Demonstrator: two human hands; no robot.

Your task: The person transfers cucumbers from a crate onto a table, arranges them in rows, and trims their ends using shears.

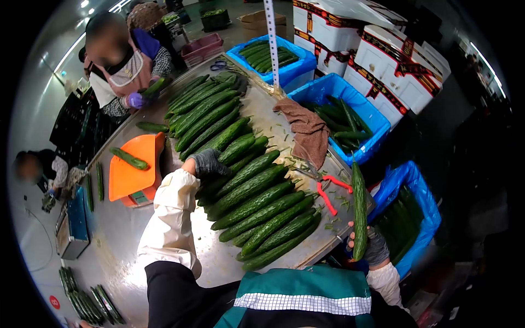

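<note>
Gloved in grey, my left hand [209, 164] rests on the left side of a long row of cucumbers [249, 188] on the metal table [115, 240]; its fingers are wrapped over a cucumber in the row. My right hand [374, 247], in a grey glove with bare fingertips, holds a single cucumber [358, 210] upright beyond the table's right edge, beside a blue-lined box [429, 210] of cucumbers. Red-handled scissors [330, 191] and a brown cloth [306, 131] lie on the table between the row and the right edge.
An orange scale tray [128, 174] holds one cucumber. Blue-lined boxes [377, 117] stand along the right edge, with white foam boxes [377, 71] behind. Across the table, a co-worker [117, 71] in purple gloves holds a cucumber. Another person [54, 169] is at the far left.
</note>
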